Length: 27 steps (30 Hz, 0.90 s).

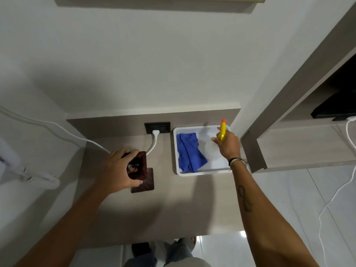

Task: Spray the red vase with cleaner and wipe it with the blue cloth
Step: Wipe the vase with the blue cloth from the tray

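Note:
A dark red square vase (139, 166) stands on the beige desk, seen from above, with its open mouth showing. My left hand (117, 168) wraps around its left side and rim. In the white tray (202, 171) at the back right lies the crumpled blue cloth (189, 152). My right hand (228, 145) is over the tray's right half, closed around the neck of a spray bottle (223, 132) with a yellow head and orange nozzle. The bottle's pale body (211, 151) sits low in the tray, partly hidden by the hand.
A black wall socket (157, 127) holds a white plug, and its cable (57, 126) runs off left behind the vase. A white phone with a coiled cord (38, 178) hangs at the left. A shelf unit (289, 132) borders the tray on the right. My feet show below the desk edge.

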Available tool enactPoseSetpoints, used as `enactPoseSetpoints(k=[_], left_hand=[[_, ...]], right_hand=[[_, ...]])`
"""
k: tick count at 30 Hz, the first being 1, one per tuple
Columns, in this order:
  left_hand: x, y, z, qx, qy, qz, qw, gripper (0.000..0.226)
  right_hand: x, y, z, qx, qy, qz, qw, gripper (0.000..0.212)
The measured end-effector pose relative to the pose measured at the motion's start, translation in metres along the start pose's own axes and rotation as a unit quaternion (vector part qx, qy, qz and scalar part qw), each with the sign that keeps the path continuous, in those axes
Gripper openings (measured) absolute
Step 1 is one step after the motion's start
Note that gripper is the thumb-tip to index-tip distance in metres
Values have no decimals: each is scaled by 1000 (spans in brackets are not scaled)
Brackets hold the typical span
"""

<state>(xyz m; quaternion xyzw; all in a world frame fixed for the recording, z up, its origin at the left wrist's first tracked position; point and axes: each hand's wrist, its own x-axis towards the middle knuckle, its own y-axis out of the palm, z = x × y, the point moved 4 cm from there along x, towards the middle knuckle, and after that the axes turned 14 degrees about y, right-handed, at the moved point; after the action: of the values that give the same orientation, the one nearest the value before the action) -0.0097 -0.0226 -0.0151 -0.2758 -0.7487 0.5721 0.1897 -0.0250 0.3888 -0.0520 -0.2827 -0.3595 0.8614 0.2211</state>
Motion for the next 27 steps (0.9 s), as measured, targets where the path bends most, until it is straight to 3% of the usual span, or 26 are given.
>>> enactPoseSetpoints(k=[5,11,13,15,16,17,19,22,27], left_hand=[[-3,4,-2,-15,2,-27,1000,109],[-5,11,-5,-36,-4,-30,999,107],[-4,11,-5,-40,-6,-30,999,107],[-3,12,-6,-36,-9,-25,999,106],[-3,13,-7,-38,-10,-26,999,105],[-6,13,-7,-42,-12,-31,999,105],[-6,14,-7,-47,-15,-34,998,105],[-7,13,-5,-37,-10,-37,999,106],[-7,19,-4,-55,4,-46,997,104]], right_hand=[[8,6,-4,1,0,9,1000,54],[16,1,-10,17,13,33,999,57],[4,-4,-8,-1,0,-57,998,63],[-21,1,2,-21,-100,-188,977,55],[-35,11,9,-7,-159,-205,966,48],[-47,28,17,-5,-211,-186,959,44],[-58,66,32,-74,-259,-77,960,48],[-54,112,33,-238,-202,71,947,65],[-33,134,26,-366,-152,124,909,80]])
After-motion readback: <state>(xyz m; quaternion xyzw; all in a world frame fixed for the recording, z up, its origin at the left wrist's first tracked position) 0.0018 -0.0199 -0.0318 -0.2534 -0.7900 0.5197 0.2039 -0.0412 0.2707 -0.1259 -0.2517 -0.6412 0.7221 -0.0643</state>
